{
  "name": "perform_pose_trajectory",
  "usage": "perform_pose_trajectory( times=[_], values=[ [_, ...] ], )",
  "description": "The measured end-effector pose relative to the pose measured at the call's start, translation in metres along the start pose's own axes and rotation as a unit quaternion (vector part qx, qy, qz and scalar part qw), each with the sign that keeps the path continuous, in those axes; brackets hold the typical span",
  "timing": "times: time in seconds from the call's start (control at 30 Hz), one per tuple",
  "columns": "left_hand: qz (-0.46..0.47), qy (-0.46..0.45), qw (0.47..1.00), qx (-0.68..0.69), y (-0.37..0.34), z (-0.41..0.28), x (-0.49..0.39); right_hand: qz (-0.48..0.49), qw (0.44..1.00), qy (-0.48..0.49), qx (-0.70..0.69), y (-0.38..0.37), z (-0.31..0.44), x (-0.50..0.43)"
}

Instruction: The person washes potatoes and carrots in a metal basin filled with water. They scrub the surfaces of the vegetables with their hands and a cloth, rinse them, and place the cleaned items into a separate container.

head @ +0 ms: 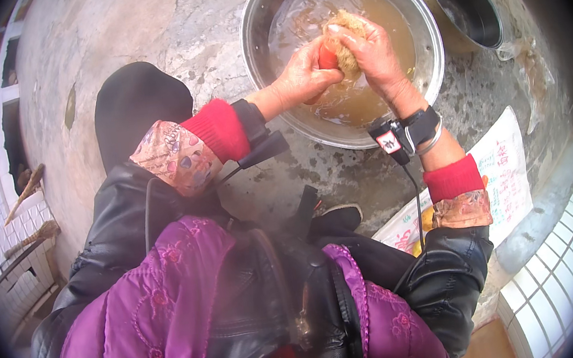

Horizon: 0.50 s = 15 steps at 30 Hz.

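Note:
A wide metal basin holding cloudy brown water stands on the concrete ground before me. Over the water, my left hand grips an orange-red carrot, whose far end is covered. My right hand presses a tan, fibrous scrubber, apparently loofah, against the carrot. Both hands look wet and nearly meet. The fingers hide part of the scrubber.
A deep pot with a dark inside stands right of the basin, near a crumpled clear plastic bag. By my right forearm lies a white sack bearing writing, with yellowish produce on it. White tiles edge the right side.

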State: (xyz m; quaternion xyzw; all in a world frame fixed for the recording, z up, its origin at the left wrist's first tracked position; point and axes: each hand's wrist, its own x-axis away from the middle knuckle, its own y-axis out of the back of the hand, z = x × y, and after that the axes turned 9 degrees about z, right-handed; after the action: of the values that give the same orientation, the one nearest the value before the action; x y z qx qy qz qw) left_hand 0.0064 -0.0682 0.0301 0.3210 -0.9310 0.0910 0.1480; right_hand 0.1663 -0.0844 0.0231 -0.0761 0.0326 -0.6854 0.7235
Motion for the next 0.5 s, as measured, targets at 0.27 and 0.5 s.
perform_pose_trajectory(
  times=[0.27,0.5],
  values=[
    [-0.007,-0.036,0.999,0.038,0.01,0.012,-0.01,0.061,0.677,-0.177,0.711,0.045,-0.044,0.018],
    [-0.026,-0.014,0.998,0.057,0.012,0.019,-0.014,0.015,0.955,-0.132,0.264,0.03,0.002,0.001]
  ],
)
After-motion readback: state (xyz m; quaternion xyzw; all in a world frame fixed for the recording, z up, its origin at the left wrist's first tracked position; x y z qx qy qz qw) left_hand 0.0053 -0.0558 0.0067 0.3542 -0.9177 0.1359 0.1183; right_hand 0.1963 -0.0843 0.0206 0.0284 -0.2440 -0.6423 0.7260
